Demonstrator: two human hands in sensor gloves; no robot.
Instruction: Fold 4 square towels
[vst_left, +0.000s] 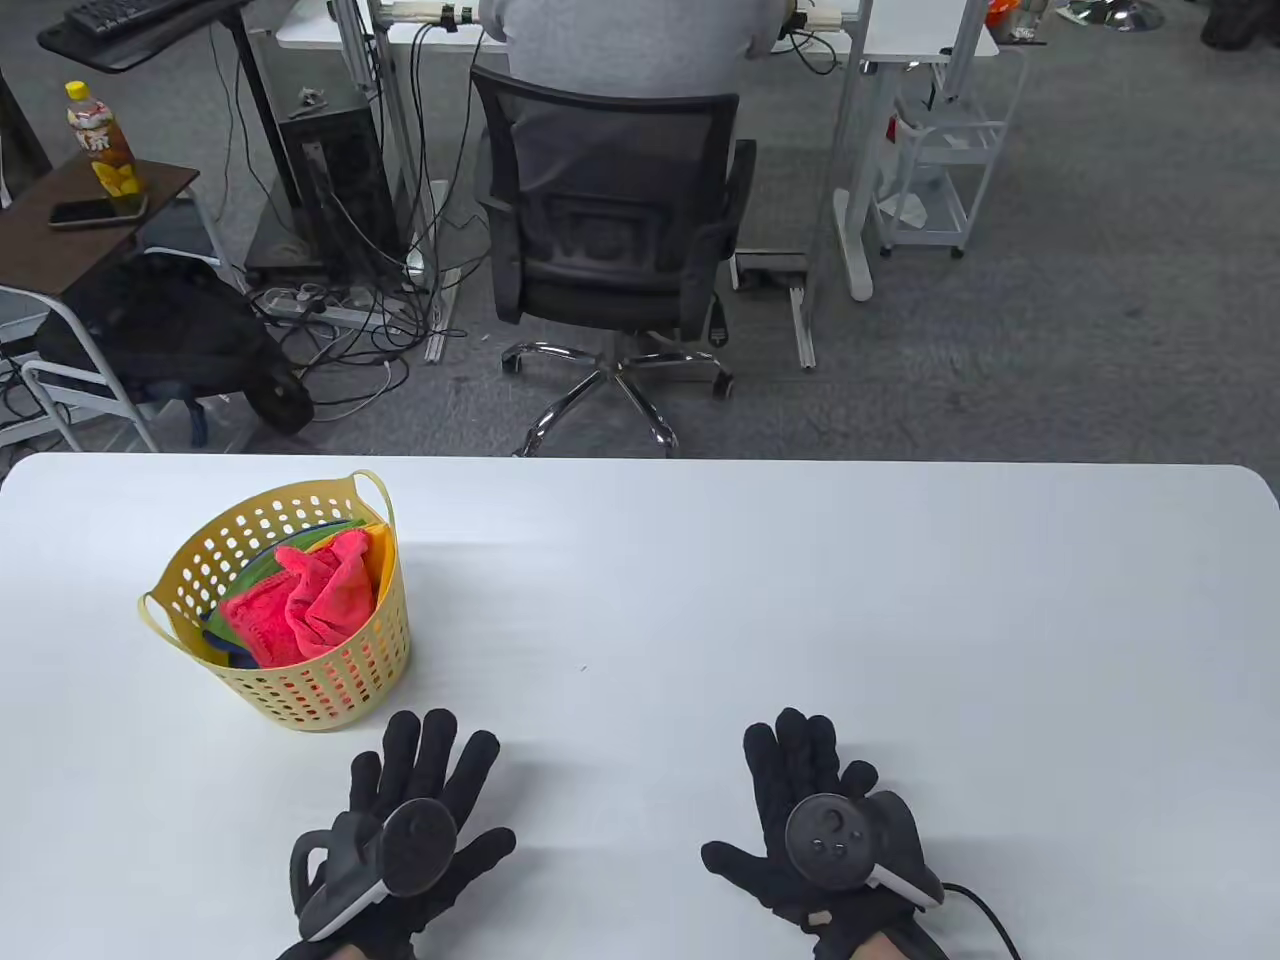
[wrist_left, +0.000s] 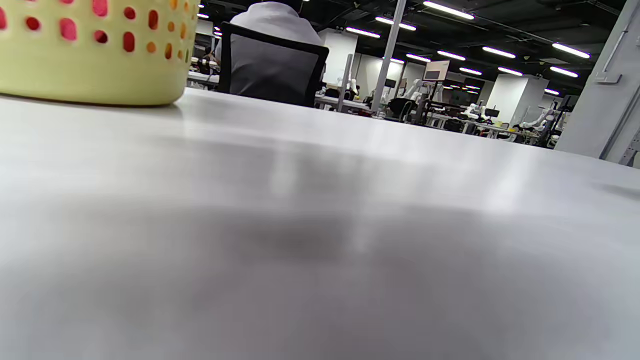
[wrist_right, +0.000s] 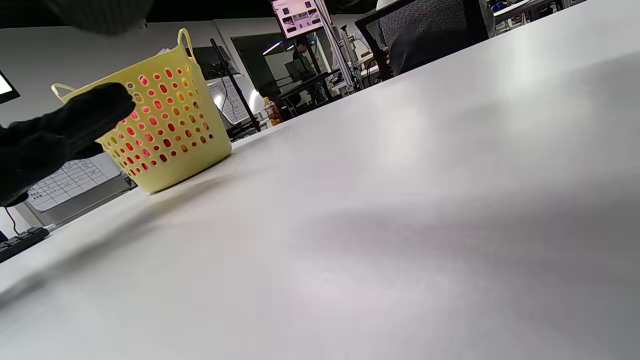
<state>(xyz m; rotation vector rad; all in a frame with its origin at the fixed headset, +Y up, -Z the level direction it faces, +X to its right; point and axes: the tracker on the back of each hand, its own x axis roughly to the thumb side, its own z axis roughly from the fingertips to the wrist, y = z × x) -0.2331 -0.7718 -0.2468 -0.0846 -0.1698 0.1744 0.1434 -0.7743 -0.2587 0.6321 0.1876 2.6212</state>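
Note:
A yellow perforated basket (vst_left: 215, 560) stands on the left part of the white table (vst_left: 800, 580). It holds crumpled towels: a pink one (vst_left: 305, 600) on top, with green (vst_left: 262, 572), orange (vst_left: 378, 558) and blue cloth under it. My left hand (vst_left: 425, 775) lies flat on the table near the front edge, just in front of the basket, fingers spread and empty. My right hand (vst_left: 810, 765) lies flat to the right, fingers spread and empty. The basket also shows in the left wrist view (wrist_left: 95, 75) and the right wrist view (wrist_right: 170, 150).
Behind the far table edge a person sits in a black office chair (vst_left: 610, 230). A side table with a bottle (vst_left: 100, 150) and a phone stands at the far left. A thin cable (vst_left: 985, 910) runs from my right wrist.

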